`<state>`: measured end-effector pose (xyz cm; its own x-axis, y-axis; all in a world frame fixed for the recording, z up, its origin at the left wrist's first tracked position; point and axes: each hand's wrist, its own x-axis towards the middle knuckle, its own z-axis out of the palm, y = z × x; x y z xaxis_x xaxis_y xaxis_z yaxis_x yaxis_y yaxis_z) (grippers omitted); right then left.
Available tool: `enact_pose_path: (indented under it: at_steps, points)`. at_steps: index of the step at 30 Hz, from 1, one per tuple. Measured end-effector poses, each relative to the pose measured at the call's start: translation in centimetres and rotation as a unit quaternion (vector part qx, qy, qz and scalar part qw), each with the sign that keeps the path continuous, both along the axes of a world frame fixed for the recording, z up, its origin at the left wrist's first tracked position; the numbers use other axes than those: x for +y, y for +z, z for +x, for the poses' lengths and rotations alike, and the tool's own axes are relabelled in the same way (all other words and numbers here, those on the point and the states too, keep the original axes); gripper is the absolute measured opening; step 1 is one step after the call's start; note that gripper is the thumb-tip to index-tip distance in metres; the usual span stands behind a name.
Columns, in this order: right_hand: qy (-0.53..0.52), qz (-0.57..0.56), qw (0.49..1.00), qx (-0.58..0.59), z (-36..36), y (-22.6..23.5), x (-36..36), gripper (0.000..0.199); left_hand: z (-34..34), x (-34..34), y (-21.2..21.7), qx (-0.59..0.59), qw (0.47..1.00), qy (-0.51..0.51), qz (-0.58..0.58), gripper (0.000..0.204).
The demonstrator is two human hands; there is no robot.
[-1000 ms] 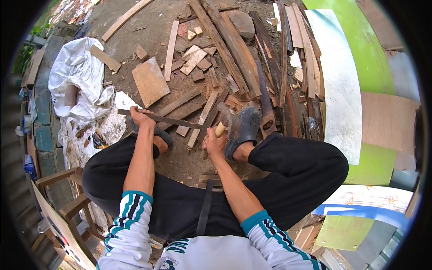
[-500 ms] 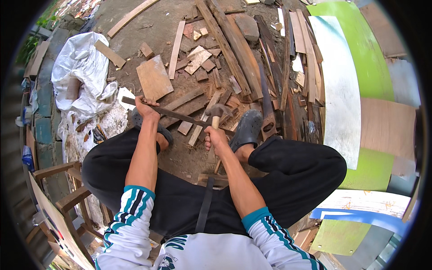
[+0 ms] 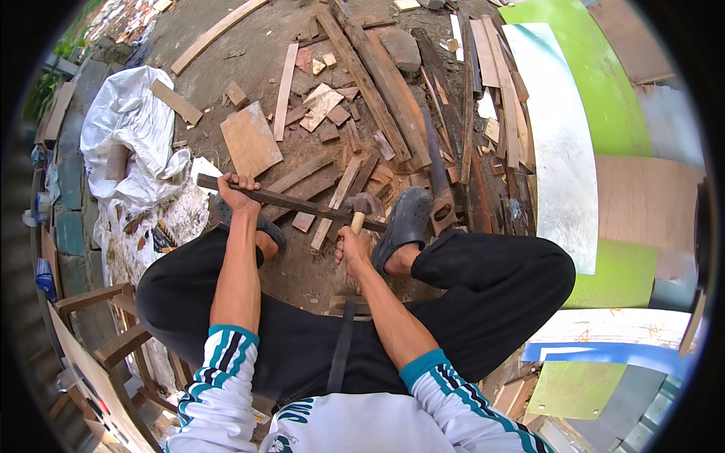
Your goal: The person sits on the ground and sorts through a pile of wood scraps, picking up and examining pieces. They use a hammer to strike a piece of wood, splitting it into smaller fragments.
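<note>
Both hands busy: left hand (image 3: 236, 195) clamped the dark wood strip (image 3: 294, 202) by the grey clog (image 3: 405, 224), right hand (image 3: 353, 248) gripped the hammer (image 3: 362, 208) w/ head resting on it. IMO short taps, strip pinned flat.

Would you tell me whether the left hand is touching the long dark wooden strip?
Touching. The head view shows the left hand with its fingers wrapped around the near end of the long dark wooden strip, no gap visible between them.
</note>
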<state>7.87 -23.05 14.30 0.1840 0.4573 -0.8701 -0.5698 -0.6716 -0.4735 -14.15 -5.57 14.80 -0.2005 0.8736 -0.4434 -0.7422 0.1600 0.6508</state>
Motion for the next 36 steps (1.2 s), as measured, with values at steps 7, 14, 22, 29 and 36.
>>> enact_pose_path:
  at_steps: [7,14,22,29,36]
  points:
    - [-0.061,-0.002,0.998,-0.024,3.7,2.5,-0.2,0.022,2.0,0.9,0.4,0.095,0.981,0.135,-0.102,0.046]
    - [-0.068,0.003,0.996,-0.052,5.3,3.4,-0.5,0.02,3.3,2.5,-0.3,0.171,0.961,0.167,-0.14,0.062]
    - [-0.038,0.054,0.996,-0.066,3.4,3.7,-2.2,0.024,3.1,2.9,-0.5,0.069,0.994,0.036,-0.083,0.064]
    - [-0.021,0.067,0.996,-0.047,2.3,4.9,-2.3,0.027,2.7,3.5,0.1,-0.069,0.991,-0.113,-0.008,0.052]
    - [-0.036,0.033,0.996,-0.073,5.0,6.4,-3.0,0.025,5.9,5.0,1.6,0.02,0.995,-0.076,-0.061,0.05]
